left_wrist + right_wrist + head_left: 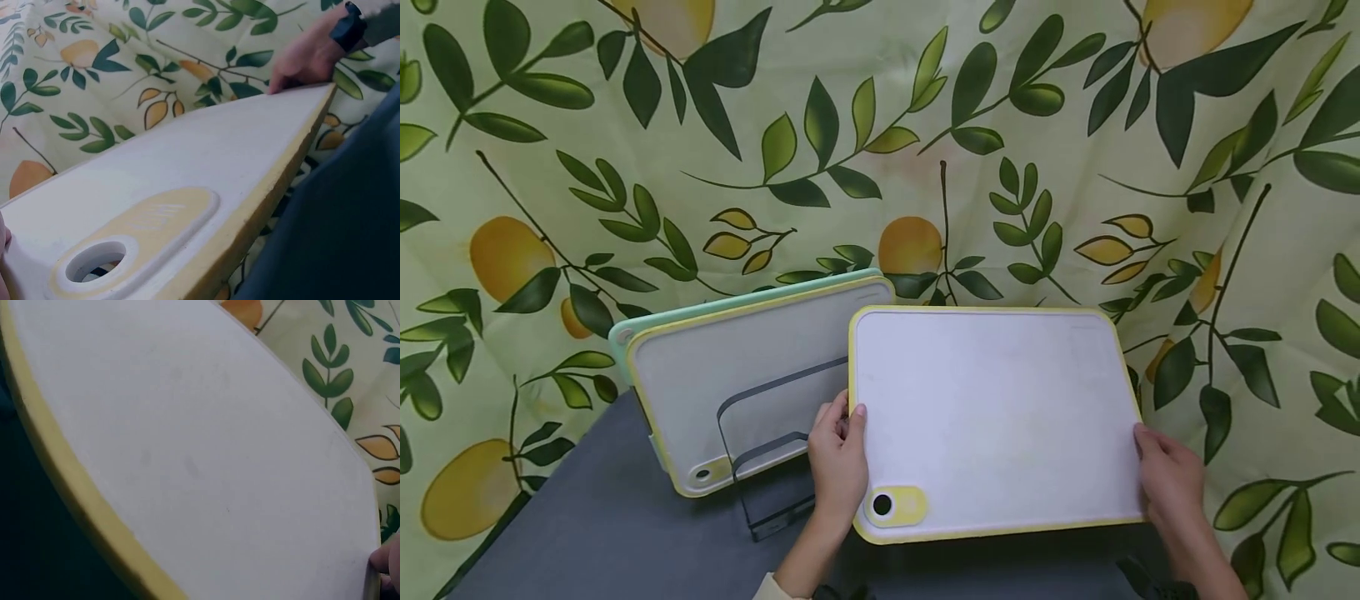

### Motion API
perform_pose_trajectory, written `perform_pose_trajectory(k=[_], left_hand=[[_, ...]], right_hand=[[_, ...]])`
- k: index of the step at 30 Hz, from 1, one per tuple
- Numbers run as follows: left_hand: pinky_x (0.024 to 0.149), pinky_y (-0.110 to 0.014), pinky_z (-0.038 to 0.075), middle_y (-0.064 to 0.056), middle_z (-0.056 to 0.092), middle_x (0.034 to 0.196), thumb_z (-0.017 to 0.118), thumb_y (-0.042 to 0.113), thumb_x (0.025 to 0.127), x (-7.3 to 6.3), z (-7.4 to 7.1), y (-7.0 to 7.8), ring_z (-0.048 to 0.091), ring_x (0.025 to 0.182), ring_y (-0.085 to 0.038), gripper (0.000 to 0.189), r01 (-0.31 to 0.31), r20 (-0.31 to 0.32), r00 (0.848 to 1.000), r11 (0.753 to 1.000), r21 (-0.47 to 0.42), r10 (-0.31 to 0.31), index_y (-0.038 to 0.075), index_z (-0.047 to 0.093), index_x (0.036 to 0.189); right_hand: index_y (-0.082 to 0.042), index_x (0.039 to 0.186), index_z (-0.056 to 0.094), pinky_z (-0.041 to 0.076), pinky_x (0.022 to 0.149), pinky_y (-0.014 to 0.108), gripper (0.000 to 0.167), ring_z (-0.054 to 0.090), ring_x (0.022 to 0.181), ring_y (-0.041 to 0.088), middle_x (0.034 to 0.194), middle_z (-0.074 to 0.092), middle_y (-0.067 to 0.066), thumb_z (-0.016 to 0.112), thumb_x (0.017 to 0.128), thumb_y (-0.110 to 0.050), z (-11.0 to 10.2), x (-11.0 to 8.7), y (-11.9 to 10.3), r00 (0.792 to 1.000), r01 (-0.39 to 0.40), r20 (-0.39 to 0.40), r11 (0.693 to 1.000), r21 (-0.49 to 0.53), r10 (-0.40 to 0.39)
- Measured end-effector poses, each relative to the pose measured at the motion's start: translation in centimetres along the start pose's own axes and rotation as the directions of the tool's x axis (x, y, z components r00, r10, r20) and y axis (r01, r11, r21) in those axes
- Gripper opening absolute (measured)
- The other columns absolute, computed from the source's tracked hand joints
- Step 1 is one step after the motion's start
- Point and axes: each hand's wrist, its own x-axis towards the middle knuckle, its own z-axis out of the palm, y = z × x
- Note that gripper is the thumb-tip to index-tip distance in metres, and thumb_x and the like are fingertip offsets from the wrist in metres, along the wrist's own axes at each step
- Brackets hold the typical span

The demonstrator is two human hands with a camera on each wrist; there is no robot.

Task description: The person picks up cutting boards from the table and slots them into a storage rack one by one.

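A white cutting board (1000, 400) with a yellow rim is held up in front of me, tilted to face the head view. My left hand (838, 458) grips its left edge, thumb on the front face. On the opposite side, my right hand (1172, 475) holds the right edge low down, with its thumb at the front; most of its fingers are hidden behind the board. A yellow patch with a round hole (97, 259) marks the board's lower left corner. In the right wrist view, the board's face (206, 437) shows faint smudges.
Behind and to the left, another yellow-rimmed board (677, 400) leans in a dark wire rack (782, 383), in front of a mint-green-edged board (715, 307). The rack stands on a grey-blue tabletop (602, 492). A fruit-and-leaf patterned cloth (880, 92) hangs behind.
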Motion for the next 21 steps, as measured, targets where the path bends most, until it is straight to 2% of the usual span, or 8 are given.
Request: perform_pose_trajectory(k=[3,6,8,11,15,18,21], left_hand=[[0.051,-0.018,0.041,-0.011,0.06,0.093,0.065,0.007,0.098,0.4,-0.8,0.2,0.045,0.062,-0.008,0.031,-0.02,-0.006,1.0,1.0,0.009,0.02,-0.001,0.068,0.127],[0.051,-0.018,0.041,-0.011,0.061,0.094,0.066,0.007,0.097,0.7,-1.6,0.5,0.045,0.061,-0.008,0.031,-0.047,-0.012,0.999,0.999,0.019,0.047,-0.001,0.068,0.127],[0.051,-0.018,0.04,-0.011,0.061,0.094,0.066,0.008,0.097,1.0,-2.2,0.7,0.044,0.061,-0.009,0.031,-0.06,-0.018,0.998,0.998,0.023,0.061,0.0,0.068,0.128],[0.051,-0.018,0.04,-0.011,0.061,0.093,0.066,0.008,0.097,1.4,-3.1,0.9,0.044,0.06,-0.008,0.031,-0.078,-0.027,0.997,0.996,0.032,0.078,0.0,0.068,0.127],[0.051,-0.018,0.041,-0.013,0.061,0.093,0.066,0.008,0.098,2.0,-4.3,0.8,0.046,0.06,-0.007,0.031,-0.091,-0.042,0.995,0.995,0.045,0.093,0.001,0.069,0.127],[0.052,-0.017,0.045,-0.014,0.062,0.094,0.065,0.009,0.098,2.5,-5.3,0.9,0.051,0.061,-0.006,0.031,-0.082,-0.037,0.996,0.996,0.04,0.083,0.001,0.068,0.128],[0.056,-0.017,0.049,-0.014,0.063,0.097,0.064,0.011,0.099,3.0,-6.4,1.2,0.057,0.065,-0.005,0.032,-0.052,-0.011,0.999,0.998,0.03,0.052,0.002,0.067,0.13]], right_hand=[[0.001,0.154,0.036,0.042,0.086,0.028,0.068,0.041,0.135,0.037,0.159,0.036,0.026,0.032,0.106,-0.048,0.5,-0.1,-0.6,1.0,0.021,0.018,1.0,-0.012,-0.021],[-0.001,0.156,0.034,0.042,0.099,0.046,0.068,0.038,0.139,0.039,0.161,0.032,0.027,0.029,0.107,-0.048,0.9,-0.3,-1.2,0.997,0.056,0.048,0.998,-0.026,-0.055],[-0.002,0.157,0.032,0.041,0.101,0.052,0.07,0.039,0.136,0.041,0.16,0.033,0.028,0.027,0.107,-0.05,1.1,-0.3,-1.5,0.994,0.077,0.076,0.996,-0.041,-0.074],[0.0,0.156,0.034,0.047,0.09,0.047,0.072,0.047,0.125,0.04,0.154,0.039,0.03,0.026,0.107,-0.053,1.4,-0.4,-2.0,0.988,0.122,0.105,0.99,-0.076,-0.114],[0.004,0.15,0.043,0.051,0.071,0.033,0.072,0.06,0.099,0.026,0.141,0.051,0.031,0.029,0.107,-0.052,1.6,-0.6,-2.8,0.972,0.209,0.133,0.971,-0.121,-0.193],[0.007,0.146,0.047,0.053,0.064,0.028,0.072,0.061,0.082,0.011,0.131,0.057,0.03,0.031,0.107,-0.051,1.7,-0.8,-3.4,0.946,0.296,0.179,0.946,-0.132,-0.271],[0.008,0.145,0.046,0.054,0.063,0.029,0.072,0.06,0.075,0.003,0.118,0.062,0.025,0.031,0.107,-0.052,1.9,-0.9,-4.2,0.919,0.354,0.229,0.927,-0.12,-0.321]])
